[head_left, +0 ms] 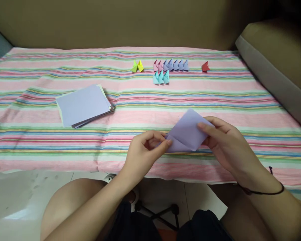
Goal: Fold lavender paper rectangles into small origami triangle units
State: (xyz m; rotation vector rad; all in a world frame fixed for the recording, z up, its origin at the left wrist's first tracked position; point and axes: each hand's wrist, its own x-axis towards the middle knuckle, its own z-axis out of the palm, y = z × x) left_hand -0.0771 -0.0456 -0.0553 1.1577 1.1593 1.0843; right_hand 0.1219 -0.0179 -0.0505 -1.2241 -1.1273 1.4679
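A purple sheet of paper [187, 129], partly folded with a crease across its lower part, is held up between my two hands over the striped cloth [135, 113]. Its lower left corner is pinched between the thumb and fingers of my left hand [147, 150]. My right hand [227, 144] grips the right corner, thumb on top and fingers underneath. To the left lies a stack of paper [84, 105] with a pale purple sheet uppermost.
Toward the back stand small folded paper pieces: two yellow-green ones [137, 67], a pink and purple row [171, 65], three turquoise ones [161, 77] and a red one [205, 67]. A brown backrest [115, 23] rises behind; a cushioned armrest [278, 67] borders the right.
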